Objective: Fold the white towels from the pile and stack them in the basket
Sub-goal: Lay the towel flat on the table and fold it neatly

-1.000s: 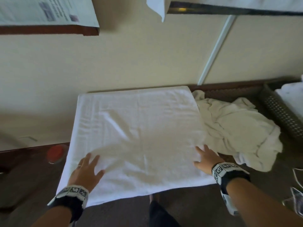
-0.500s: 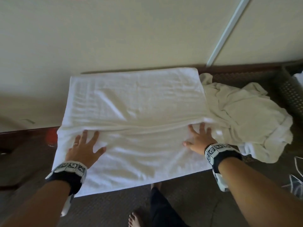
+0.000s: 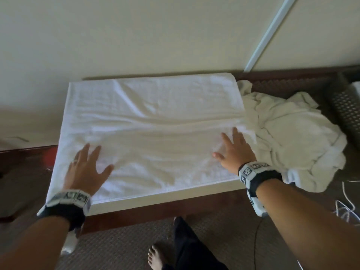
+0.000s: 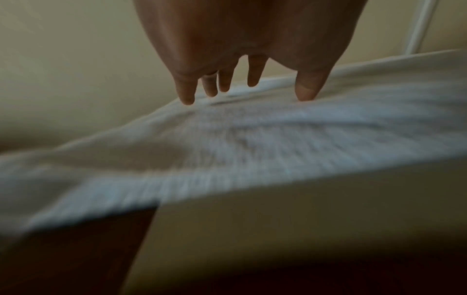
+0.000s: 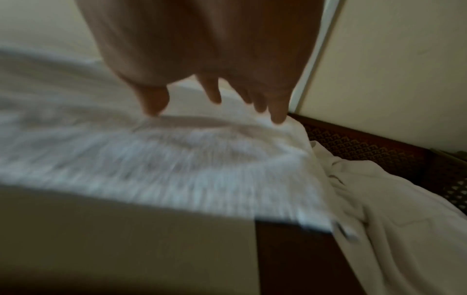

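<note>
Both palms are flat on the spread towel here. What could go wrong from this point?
1. A ridge of wrinkles runs across the flat white towel between the left hand and the right hand; folding now could trap the crease.
2. The crumpled pile of white towels touches its right edge, so the next fold may snag or drag it.
3. The towel's near edge reaches the table edge and could slip off.

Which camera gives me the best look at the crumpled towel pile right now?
The head view: the crumpled towel pile shows whole, lying right of the spread towel. The right wrist view catches only part of it, cut off at the frame's edge. The left wrist view does not show it.
</note>
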The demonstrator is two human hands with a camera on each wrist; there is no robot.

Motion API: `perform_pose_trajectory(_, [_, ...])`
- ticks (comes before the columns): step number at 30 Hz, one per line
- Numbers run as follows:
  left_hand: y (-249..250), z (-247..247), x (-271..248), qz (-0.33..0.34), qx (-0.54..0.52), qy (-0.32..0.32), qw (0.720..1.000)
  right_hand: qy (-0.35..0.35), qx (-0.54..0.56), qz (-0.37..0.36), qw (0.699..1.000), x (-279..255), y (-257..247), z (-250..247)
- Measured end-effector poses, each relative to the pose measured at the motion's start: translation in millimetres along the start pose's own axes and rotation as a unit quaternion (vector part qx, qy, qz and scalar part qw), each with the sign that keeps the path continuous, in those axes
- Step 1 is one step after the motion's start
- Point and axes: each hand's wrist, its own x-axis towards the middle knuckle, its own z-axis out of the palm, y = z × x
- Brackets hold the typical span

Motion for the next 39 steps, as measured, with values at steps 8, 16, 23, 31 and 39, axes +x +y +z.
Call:
perform_pose_trajectory(8, [-53,53,-125,0.066,0.09,-0.06,0.992,-0.02,-0.084,-0.118,0.989,-103,23,80])
perform_pose_trajectory(16, [-62,53,-163,0.102,0.13,-0.004,0.986,0.085,-0.125,-0.133,0.98,-133,31,108])
perform_pose_trajectory(23, [-60,30,-164,0.092,0.2,-0.037,0.975,0.165,-0.136,-0.116,0.97,-140,43,79])
perform_pose_trajectory(31, [-33,-13,-154,0.043,0.185,-0.067,0.979,-0.034,-0.229,0.01,0.973,-129,20,26])
perform_pose_trajectory(39, [-58,-40,-80,0.013,0.222,-0.162,0.961,-0.048,-0.192,0.045,0.979,-100,22,-1])
